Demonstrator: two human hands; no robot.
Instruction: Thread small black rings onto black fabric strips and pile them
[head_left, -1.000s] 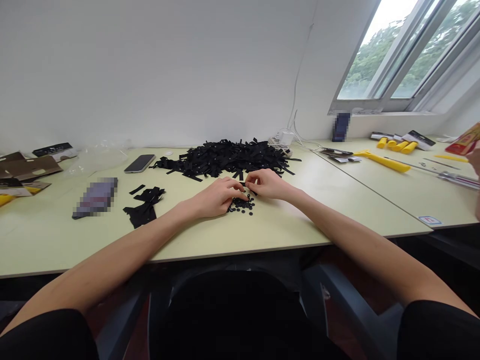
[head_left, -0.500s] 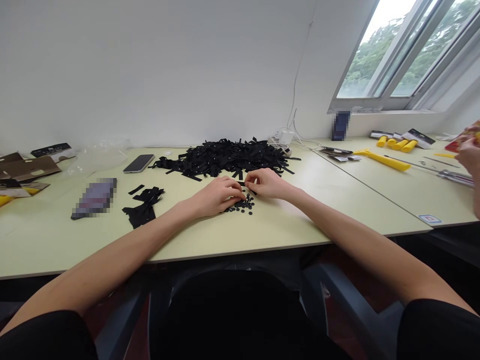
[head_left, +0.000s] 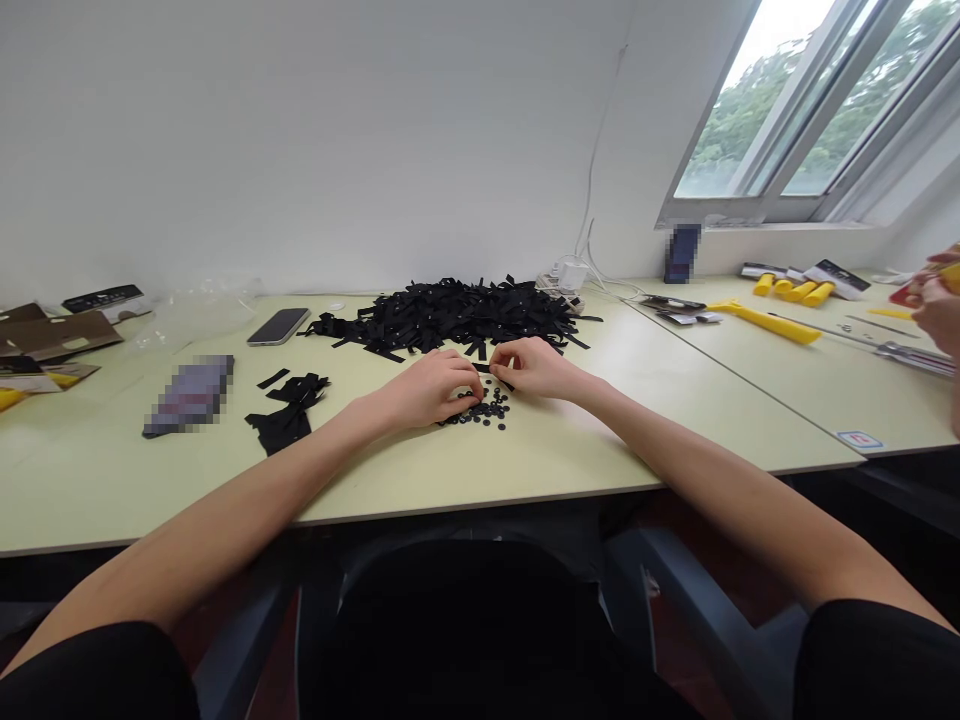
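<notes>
1. My right hand (head_left: pixel 536 367) reaches in from the lower right of the frame. My right fingers (head_left: pixel 501 352) are pressed together, pinching one end of a short black strip (head_left: pixel 496 372) at the centre of the frame.
2. My left hand (head_left: pixel 429 392) sits just beside it, with its fingers (head_left: pixel 466 372) curled down toward the other end of the strip. My knuckles hide the tips, so I cannot tell whether they grip anything.
3. Right under my hands, a scatter of small black discs (head_left: pixel 480 412) lies on the pale desk (head_left: pixel 570 450). Just beyond them, a large heap of black strips (head_left: pixel 442 315) fills the middle of the desk.
4. I think this goes best if I pinch close to the strip's end so it can't twist, and keep my wrists low so I don't push the discs about.
5. To my left lie a small bundle of black strips (head_left: pixel 285 420), a smartphone (head_left: pixel 279 326) and a pixelated, unreadable packet (head_left: pixel 189 394).
6. At the upper right are a yellow-handled tool (head_left: pixel 765 322) and a row of yellow tubes (head_left: pixel 795 292). At the far right edge, another person's hand (head_left: pixel 936 310) holds something red and yellow.
7. I see printed cards at the upper left and upper right, but I can't read any brand or writing on them.
</notes>
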